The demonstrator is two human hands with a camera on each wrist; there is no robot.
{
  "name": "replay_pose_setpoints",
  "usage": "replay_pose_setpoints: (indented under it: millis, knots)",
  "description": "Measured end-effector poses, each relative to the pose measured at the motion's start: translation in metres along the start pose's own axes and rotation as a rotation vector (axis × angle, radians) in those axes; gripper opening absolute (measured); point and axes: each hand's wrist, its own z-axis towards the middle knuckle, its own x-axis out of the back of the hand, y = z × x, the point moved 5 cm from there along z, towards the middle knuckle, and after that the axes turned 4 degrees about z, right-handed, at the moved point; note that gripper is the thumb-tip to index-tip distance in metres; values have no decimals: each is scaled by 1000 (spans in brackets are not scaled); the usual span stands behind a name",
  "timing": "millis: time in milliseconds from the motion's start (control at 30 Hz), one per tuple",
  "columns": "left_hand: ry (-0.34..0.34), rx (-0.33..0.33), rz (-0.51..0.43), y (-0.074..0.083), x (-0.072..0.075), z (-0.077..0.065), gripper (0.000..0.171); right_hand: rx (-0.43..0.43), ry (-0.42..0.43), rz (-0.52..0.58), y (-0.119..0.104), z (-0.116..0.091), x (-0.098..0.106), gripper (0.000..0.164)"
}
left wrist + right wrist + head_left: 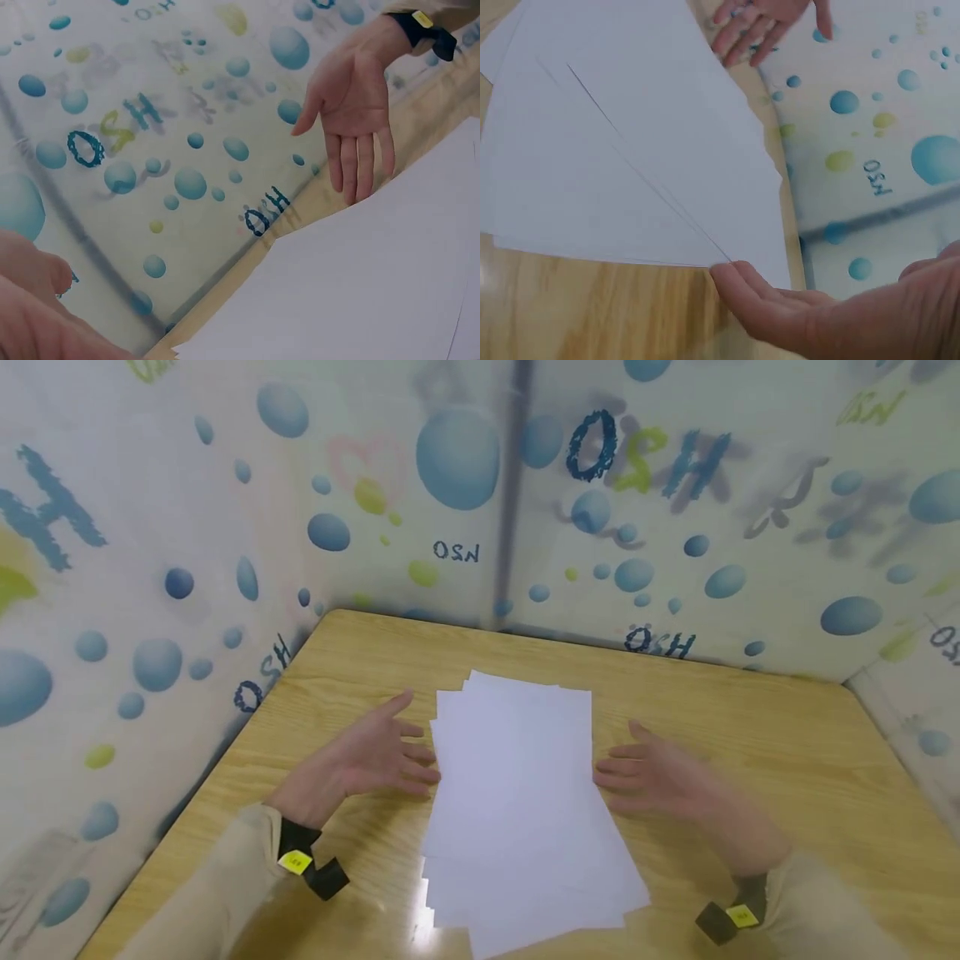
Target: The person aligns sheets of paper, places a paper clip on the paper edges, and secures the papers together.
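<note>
A loose stack of white paper sheets (517, 777) lies on the wooden table, its sheets fanned out of line at the near end and stepped along the far edge. My left hand (386, 752) is at the stack's left side, fingers spread and fairly straight, fingertips right at the paper's edge. On the opposite side my right hand (656, 772) faces it, palm inward, with its fingertips at the right edge of the sheets. The right wrist view shows the fingers (739, 292) of the right hand against the paper's corner. Neither hand grips the sheets.
The wooden table (750, 735) stands against printed walls (465, 568) at the back and left, covered in blue bubbles and lettering. Each wrist carries a black band with a yellow tag, the left band (300, 847) and the right band (738, 910).
</note>
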Motion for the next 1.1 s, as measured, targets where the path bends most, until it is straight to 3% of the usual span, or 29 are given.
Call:
replay_pose_setpoints:
  millis: [200,533,700,1100]
  knots:
    - [0,-7,24,-1,-1,8,95,14,134,-71,3,8,-1,87]
    - [-13,-24,-19,-5,5,11,96,10,209,-84,9,8,2,82]
    - [-10,-34,-28,-9,4,10,93,16,229,-131,10,8,4,79]
    - [15,-45,-6,-13,1,9,88,31,239,-149,10,13,-3,52]
